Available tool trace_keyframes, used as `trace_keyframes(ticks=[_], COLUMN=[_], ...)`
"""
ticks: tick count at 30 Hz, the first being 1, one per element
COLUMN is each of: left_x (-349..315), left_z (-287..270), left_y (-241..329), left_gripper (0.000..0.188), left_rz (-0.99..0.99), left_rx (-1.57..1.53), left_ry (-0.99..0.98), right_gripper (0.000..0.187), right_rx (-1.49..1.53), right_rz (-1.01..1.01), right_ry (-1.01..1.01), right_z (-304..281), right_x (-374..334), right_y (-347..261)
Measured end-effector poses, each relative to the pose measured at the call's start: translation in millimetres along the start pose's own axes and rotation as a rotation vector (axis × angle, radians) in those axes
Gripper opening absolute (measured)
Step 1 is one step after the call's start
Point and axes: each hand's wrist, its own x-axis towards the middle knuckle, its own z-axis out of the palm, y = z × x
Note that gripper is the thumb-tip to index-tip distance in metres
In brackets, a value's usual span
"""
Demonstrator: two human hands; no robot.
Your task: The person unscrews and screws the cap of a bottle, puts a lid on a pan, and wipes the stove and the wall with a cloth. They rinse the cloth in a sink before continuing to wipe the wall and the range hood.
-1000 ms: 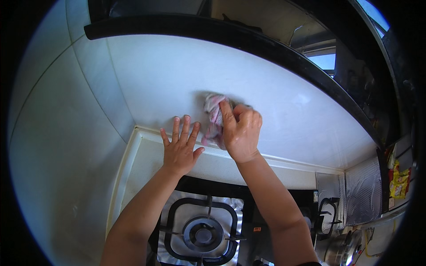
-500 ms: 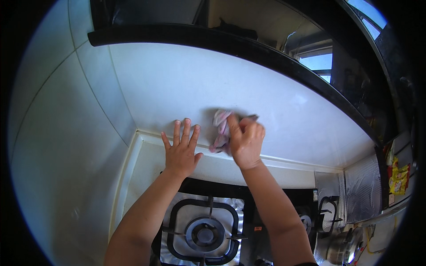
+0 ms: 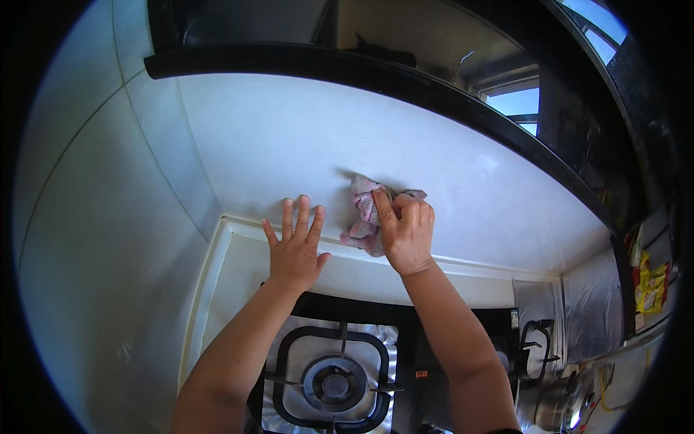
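Note:
My right hand (image 3: pixel 409 233) is closed on a crumpled pinkish-grey cloth (image 3: pixel 367 210) and presses it against the white wall panel (image 3: pixel 303 137) behind the stove. Part of the cloth hangs down toward the counter ledge, and some is hidden under my fingers. To its left, my left hand (image 3: pixel 295 249) lies flat with fingers spread, over the foot of the panel, and holds nothing. Both forearms reach over the gas stove (image 3: pixel 405 318).
A burner with a black pan support (image 3: pixel 289 340) stands below my arms. Dark glossy cabinets (image 3: pixel 289 58) overhang the panel. A tiled wall (image 3: pixel 94 239) rises at left. A foil-like sheet (image 3: pixel 591 311), a metal pot (image 3: pixel 564 405) and yellow packets (image 3: pixel 650 288) are at right.
My right hand and the cloth have shifted slightly to the right on the panel. My left hand has stayed in the same spot.

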Motion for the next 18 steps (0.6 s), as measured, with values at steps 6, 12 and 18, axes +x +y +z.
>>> trace_keyframes(ticks=[6,12,18], left_x=[-1.6,-0.1,16.8], left_z=[-0.9,-15.2,-39.0], left_y=[-1.9,11.8,31.0], left_gripper=[0.096,0.097,0.098], left_rz=[-0.019,-0.020,-0.027], left_rx=[0.008,-0.024,-0.106], left_ry=[0.005,0.016,0.094], right_gripper=[0.043,0.044,0.039], right_rx=[0.005,0.011,0.032], right_rz=[0.017,0.047,0.114], right_ry=[0.021,0.100,0.045], right_z=[-2.6,-7.3,-6.1], right_x=[13.9,27.3,3.4], right_y=[-2.0,4.9,-4.2])
